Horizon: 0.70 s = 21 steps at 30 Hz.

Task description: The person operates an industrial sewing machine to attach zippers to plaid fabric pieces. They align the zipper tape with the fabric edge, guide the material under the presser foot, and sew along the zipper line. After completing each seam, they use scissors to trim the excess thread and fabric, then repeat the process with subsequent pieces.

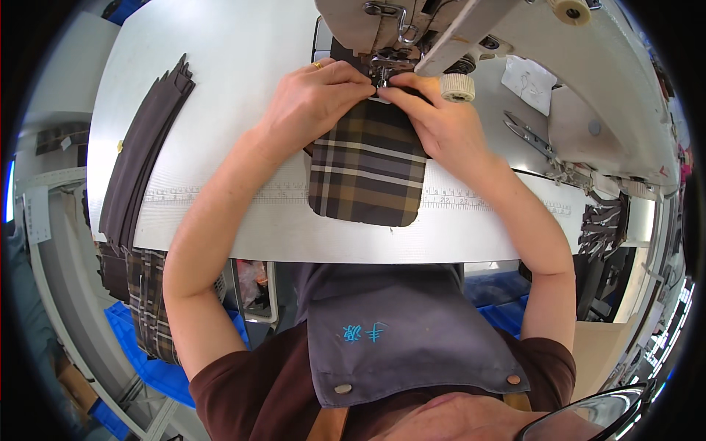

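A plaid fabric piece point(368, 173) in brown, black and white, with rounded near corners, lies flat on the white table. Its far end runs under the presser foot point(381, 77) of a sewing machine point(507, 44). My left hand point(315, 95) is closed, thumb and forefinger pinching at the fabric's far edge just left of the foot. From the other side my right hand point(446, 121) reaches in, thumb and forefinger pressed at the same edge close to the foot. The fingertips partly hide the fabric there, and exactly what lies between them is hard to see.
A stack of dark fabric strips point(143, 158) lies at the table's left. Metal scissors point(528, 134) and a white scrap point(528, 82) rest right of the machine head. A ruler strip point(220, 192) crosses the table. Plaid cloth point(153, 309) hangs over a blue bin point(140, 353) below left.
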Each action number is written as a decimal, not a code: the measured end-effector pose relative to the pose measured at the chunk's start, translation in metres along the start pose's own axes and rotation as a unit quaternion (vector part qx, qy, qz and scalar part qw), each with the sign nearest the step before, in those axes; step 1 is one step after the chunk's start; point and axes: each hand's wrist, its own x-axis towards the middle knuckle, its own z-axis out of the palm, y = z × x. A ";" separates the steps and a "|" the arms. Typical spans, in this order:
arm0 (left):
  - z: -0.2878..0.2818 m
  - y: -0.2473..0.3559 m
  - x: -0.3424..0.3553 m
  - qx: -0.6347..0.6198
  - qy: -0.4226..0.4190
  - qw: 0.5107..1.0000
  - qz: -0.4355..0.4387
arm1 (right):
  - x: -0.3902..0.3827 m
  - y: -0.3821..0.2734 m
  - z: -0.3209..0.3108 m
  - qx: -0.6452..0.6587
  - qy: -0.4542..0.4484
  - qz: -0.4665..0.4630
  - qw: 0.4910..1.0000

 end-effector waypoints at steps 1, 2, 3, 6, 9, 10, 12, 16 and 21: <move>-0.001 0.000 0.000 0.004 -0.006 1.000 0.004 | 0.001 0.002 0.000 -0.027 -0.025 0.002 0.999; -0.002 -0.001 -0.001 0.008 -0.013 1.000 0.008 | 0.000 0.001 0.002 -0.055 -0.017 -0.008 0.998; -0.004 0.000 -0.001 0.009 -0.020 1.000 0.006 | 0.000 0.000 0.002 -0.065 -0.017 -0.010 0.998; -0.005 0.001 -0.003 0.006 -0.029 1.000 -0.002 | 0.000 -0.003 0.000 -0.085 -0.022 -0.013 0.996; -0.002 0.002 -0.004 0.002 -0.023 1.000 -0.008 | 0.000 -0.004 0.000 -0.084 -0.030 -0.002 0.996; -0.003 0.002 -0.004 0.005 -0.025 1.000 -0.008 | -0.001 -0.005 0.000 -0.082 -0.035 0.006 0.996; -0.001 0.001 -0.003 0.004 -0.014 1.000 -0.006 | 0.000 -0.004 0.000 -0.075 -0.016 0.003 0.997; 0.006 -0.010 0.002 -0.014 0.003 1.000 -0.017 | 0.007 0.001 0.005 -0.074 0.032 -0.017 0.997; 0.005 -0.009 0.002 -0.029 -0.003 0.999 -0.037 | 0.008 0.000 0.005 -0.066 0.029 -0.003 0.997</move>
